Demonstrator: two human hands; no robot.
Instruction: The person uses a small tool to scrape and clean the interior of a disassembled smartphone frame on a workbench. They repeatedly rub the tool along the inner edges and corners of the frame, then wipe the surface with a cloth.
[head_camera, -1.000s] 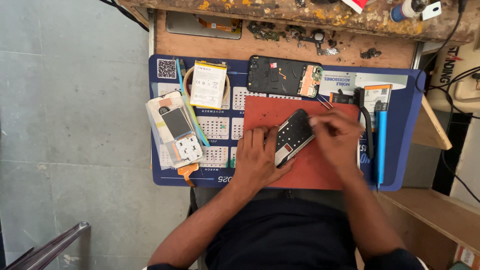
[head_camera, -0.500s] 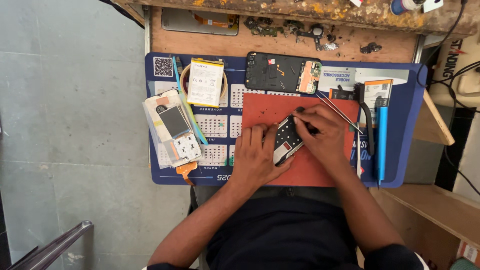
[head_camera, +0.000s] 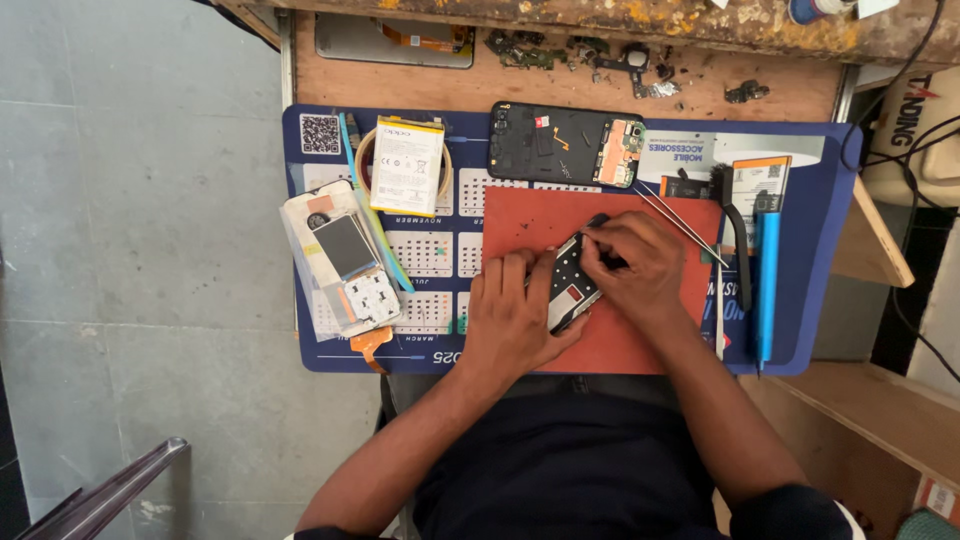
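We see the left hand (head_camera: 515, 315) curled around a small opened phone (head_camera: 570, 285), holding it tilted on the red mat (head_camera: 530, 215) near the desk's front edge. The right hand (head_camera: 640, 270) rests on the phone's upper end, fingertips pinched together there. Tweezers (head_camera: 680, 222) lie just beside this hand; a larger opened phone (head_camera: 565, 145) lies beyond the mat's far edge.
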